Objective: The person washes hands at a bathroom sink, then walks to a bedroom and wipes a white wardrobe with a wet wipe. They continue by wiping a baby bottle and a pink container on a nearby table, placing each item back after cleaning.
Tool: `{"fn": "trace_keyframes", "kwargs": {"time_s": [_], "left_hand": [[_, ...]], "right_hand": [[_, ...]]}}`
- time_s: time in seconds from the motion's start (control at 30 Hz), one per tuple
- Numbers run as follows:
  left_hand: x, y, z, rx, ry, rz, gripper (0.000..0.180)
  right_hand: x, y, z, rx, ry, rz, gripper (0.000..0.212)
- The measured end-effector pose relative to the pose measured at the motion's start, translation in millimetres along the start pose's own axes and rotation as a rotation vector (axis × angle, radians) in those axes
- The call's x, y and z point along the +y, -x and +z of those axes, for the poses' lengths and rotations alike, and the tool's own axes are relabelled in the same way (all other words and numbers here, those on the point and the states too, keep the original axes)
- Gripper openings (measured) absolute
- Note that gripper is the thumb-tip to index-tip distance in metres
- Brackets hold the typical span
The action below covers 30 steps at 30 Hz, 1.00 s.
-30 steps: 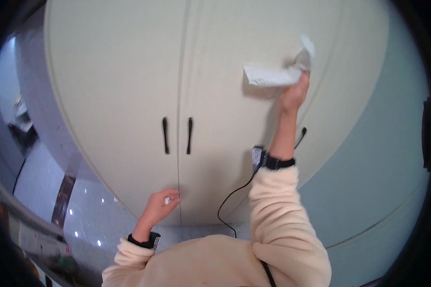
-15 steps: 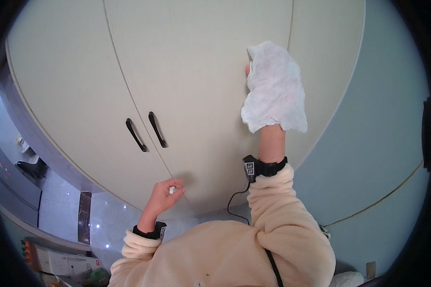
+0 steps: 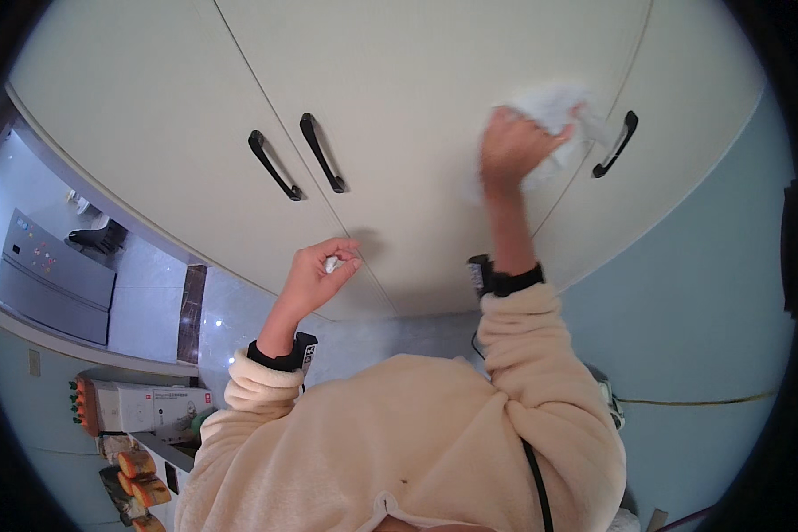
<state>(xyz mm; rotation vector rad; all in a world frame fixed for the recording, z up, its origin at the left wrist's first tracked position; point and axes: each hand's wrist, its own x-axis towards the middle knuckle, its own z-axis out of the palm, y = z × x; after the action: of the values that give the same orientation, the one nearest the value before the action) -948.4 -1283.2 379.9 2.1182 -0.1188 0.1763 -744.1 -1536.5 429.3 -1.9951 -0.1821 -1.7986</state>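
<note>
Holding the cloth in the right hand, just left of the right handle. Curling the left hand round a white scrap, nearer and well left.

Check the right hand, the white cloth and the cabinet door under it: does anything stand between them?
Nothing visible does: the right hand holds the white cloth at the cabinet door, though blur hides the exact contact. The nearest protruding thing is a black handle, right of the cloth.
</note>
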Motion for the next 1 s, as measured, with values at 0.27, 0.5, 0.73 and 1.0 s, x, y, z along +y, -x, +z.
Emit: {"fn": "trace_keyframes", "kwargs": {"time_s": [0.27,0.5,0.73,1.0], "left_hand": [[13,-19,-39,0.194,-0.029,0.022,0.021],[28,-25,-32,0.122,0.021,0.029,0.022],[47,-38,-6,0.028,-0.039,0.138,0.025],[51,-43,16,-0.062,0.019,0.123,0.025]], "right_hand": [[-100,83,16,-0.154,-0.319,-0.429,0.058],[89,55,-27,0.238,-0.016,0.111,0.047],[89,228,8,-0.423,0.618,0.974,0.050],[194,115,9,0.318,0.299,1.168,0.037]]}}
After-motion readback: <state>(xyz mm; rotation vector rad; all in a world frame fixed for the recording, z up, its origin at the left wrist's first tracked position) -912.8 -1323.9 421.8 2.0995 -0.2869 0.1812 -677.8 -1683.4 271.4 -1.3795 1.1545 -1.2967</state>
